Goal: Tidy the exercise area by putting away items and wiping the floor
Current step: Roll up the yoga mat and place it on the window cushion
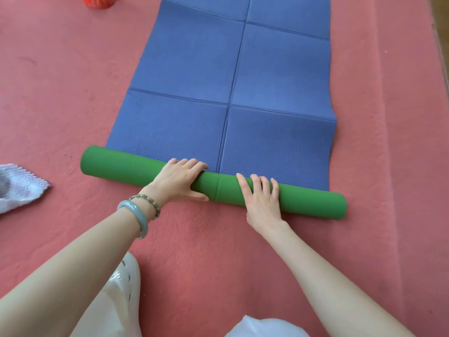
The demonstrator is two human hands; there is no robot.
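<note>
We've got the mat (pixel 233 76) laid blue side up on the pink floor (pixel 60 93), w/ its near end wound into a green roll (pixel 121 164) that lies across in front of our knees. The green is the mat's underside, turned outward by the rolling. Both hands sit near the middle of the roll, probably so it winds evenly and doesn't cone toward 1 end. Left hand (pixel 177 178) wraps it: fingers draped over the top, thumb tucked against the near side, clamping it tight. Right hand (pixel 262 195) lies flatter, fingers spread over the crown, pressing more than gripping.

We'd say rolling is early; most of the mat is unrolled.

Hard to read: the mat's far end runs off the top edge, so remaining length is unknown. A red object (pixel 97 1) at top left is cut off, can't ID it. A pale knitted cloth (pixel 21 188) at the left edge is partly out of frame, maybe the wiping rag.
</note>
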